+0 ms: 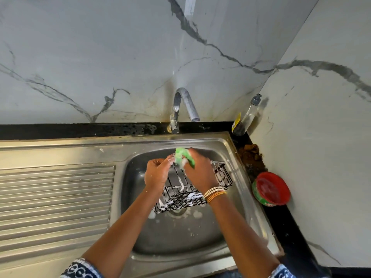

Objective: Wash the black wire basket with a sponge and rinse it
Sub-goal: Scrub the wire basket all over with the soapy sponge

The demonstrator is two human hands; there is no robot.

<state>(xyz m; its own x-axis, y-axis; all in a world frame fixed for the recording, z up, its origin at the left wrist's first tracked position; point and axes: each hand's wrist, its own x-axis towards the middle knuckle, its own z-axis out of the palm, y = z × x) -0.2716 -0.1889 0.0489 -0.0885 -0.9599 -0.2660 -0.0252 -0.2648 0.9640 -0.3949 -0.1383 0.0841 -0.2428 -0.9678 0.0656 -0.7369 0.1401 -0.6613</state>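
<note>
Mid-scrub at a kitchen sink: a person holds the black wire basket over the steel sink at the centre of the frame, tilted, its lower end hanging just above the drain. The left hand has its fingers curled round the basket's upper rim, while the right hand, bangles at the wrist, has its fingers clamped on a green sponge pressed against the top wires. White suds streak the basket's mesh and spot the basin floor near the drain, suggesting soaping is well along. The tap above centre shows no water running, so the rinse appears not yet begun. At right on the black surface stand a red tub of dish soap and, in the upper corner, a clear pump bottle. The ridged drainboard fills the left of the frame.
</note>
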